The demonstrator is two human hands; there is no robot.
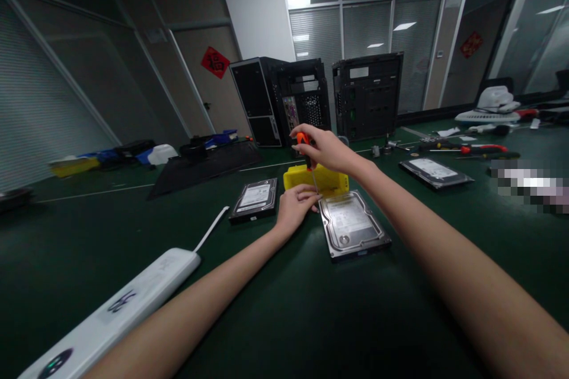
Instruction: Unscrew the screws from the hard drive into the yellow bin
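My right hand (324,147) grips a screwdriver (303,140) by its orange and black handle. The thin shaft points down to the far left corner of a silver hard drive (351,222) lying flat on the table. At that corner, the fingers of my left hand (296,207) are pressed together around the screwdriver's tip; what they pinch there is hidden. Right behind the drive stands a yellow plastic container (335,179), partly covered by my hands. Another hard drive (254,198) with a white label lies left of my left hand.
A white power strip (128,302) lies at the near left. To the right rest a third hard drive (433,171) and red-handled pliers (484,149). Black computer cases (368,97) stand at the back. A dark mat (204,165) covers the table's far left.
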